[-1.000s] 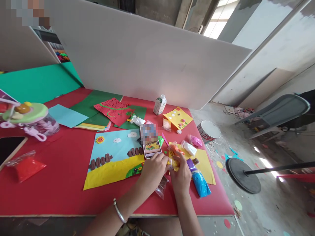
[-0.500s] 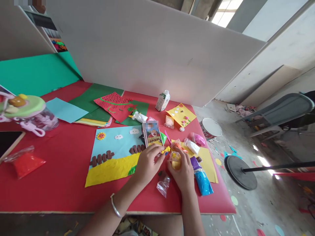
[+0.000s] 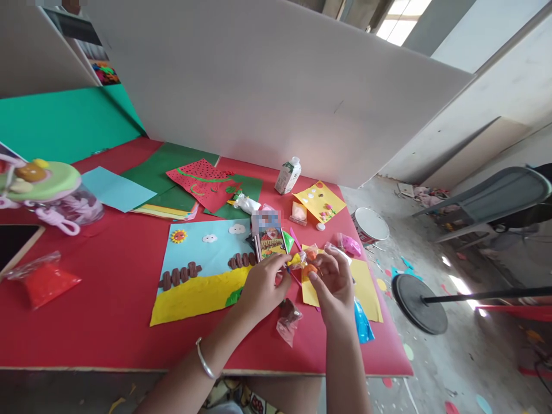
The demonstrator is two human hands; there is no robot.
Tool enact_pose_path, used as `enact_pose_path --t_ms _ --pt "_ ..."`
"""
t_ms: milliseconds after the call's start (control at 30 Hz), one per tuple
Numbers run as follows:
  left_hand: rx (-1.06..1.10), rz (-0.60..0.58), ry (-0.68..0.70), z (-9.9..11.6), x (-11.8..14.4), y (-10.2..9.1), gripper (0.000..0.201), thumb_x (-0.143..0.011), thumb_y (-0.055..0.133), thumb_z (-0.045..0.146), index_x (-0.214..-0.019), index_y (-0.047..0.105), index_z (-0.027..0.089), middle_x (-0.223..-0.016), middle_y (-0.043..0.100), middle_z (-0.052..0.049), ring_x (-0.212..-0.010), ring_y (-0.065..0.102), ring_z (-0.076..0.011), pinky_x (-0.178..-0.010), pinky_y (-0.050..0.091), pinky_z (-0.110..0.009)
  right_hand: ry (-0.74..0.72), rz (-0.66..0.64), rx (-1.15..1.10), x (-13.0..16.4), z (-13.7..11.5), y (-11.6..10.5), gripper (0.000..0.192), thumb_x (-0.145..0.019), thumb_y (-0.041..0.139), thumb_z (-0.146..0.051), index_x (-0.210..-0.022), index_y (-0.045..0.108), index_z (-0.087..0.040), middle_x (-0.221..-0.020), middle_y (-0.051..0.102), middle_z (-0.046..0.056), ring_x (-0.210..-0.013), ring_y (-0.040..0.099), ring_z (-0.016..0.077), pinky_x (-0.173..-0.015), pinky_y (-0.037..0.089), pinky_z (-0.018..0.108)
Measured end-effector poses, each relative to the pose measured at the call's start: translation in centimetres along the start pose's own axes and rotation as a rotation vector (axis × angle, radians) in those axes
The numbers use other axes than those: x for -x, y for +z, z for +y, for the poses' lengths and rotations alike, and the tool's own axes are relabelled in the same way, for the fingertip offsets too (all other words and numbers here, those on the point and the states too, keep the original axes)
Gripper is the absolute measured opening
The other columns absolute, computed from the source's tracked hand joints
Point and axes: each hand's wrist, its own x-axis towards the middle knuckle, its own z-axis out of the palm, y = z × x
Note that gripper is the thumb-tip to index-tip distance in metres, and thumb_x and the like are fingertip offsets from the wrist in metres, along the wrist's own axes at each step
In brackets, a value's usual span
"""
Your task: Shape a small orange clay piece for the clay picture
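Note:
My left hand (image 3: 266, 287) is closed, with a small lump of yellow clay (image 3: 295, 260) at its fingertips. Clear plastic shows beside that lump; whether it belongs to it I cannot tell. To the right, my right hand (image 3: 337, 284) is raised with thumb and curled fingers apart, and I see nothing held in it. An orange clay packet (image 3: 309, 271) lies close to its thumb. Left of the hands is a picture sheet (image 3: 190, 293) with a sun, clouds, brown fences and yellow ground. A phone-like screen (image 3: 271, 242) showing a picture stands behind the left hand.
A brown clay packet (image 3: 290, 313) lies below the hands. A blue packet (image 3: 363, 322) and yellow paper (image 3: 366, 282) are at right. Further back stand a carton bottle (image 3: 288, 175) and a yellow card (image 3: 321, 201). A red clay bag (image 3: 47, 282) and lidded jar (image 3: 81, 204) are at left.
My right hand has risen and opened from the yellow clay packet it was around. My left hand stays nearly in place with yellow clay at its fingertips. The view has shifted slightly.

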Motion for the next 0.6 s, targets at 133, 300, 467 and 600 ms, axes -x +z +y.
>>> enact_pose_path --t_ms 133,300,467,600 --pt "0.061 -0.004 0.024 0.5 -0.1 -0.4 0.028 -0.083 0.051 0.016 -0.109 0.060 0.018 -0.103 0.070 -0.007 -0.094 0.066 -0.0194 -0.082 0.055 -0.032 -0.088 -0.060 0.002 -1.7 0.7 0.9 0.030 -0.074 0.075 -0.025 -0.101 0.061 -0.026 -0.086 0.062 0.001 -0.086 0.062 0.0161 -0.084 0.052 0.034" --pt "0.048 0.019 0.042 0.7 -0.2 -0.8 0.023 -0.088 0.051 0.025 -0.108 0.060 0.017 -0.100 0.070 -0.007 -0.091 0.066 -0.0187 -0.079 0.054 -0.030 -0.017 -0.199 0.050 -2.7 2.1 0.6 0.029 -0.078 0.071 -0.034 -0.106 0.068 -0.026 -0.111 0.065 0.007 -0.107 0.061 0.0218 -0.089 0.053 0.038" --pt "-0.058 -0.023 0.051 0.2 -0.3 -0.6 0.022 -0.094 0.046 0.027 -0.105 0.062 0.019 -0.096 0.071 -0.006 -0.087 0.067 -0.0182 -0.075 0.054 -0.029 -0.027 -0.231 0.143 -2.5 2.3 0.2 0.017 -0.081 0.067 -0.037 -0.088 0.073 -0.022 -0.090 0.072 0.007 -0.090 0.066 0.0222 -0.080 0.056 0.040" --pt "-0.154 0.016 0.082 0.1 -0.3 -0.7 0.022 -0.093 0.045 0.022 -0.104 0.064 0.018 -0.095 0.071 -0.007 -0.087 0.067 -0.0191 -0.075 0.055 -0.031 -0.018 -0.092 0.116 -2.2 2.8 0.1 0.015 -0.078 0.070 -0.036 -0.082 0.070 -0.021 -0.081 0.071 0.004 -0.077 0.066 0.0186 -0.069 0.057 0.034"
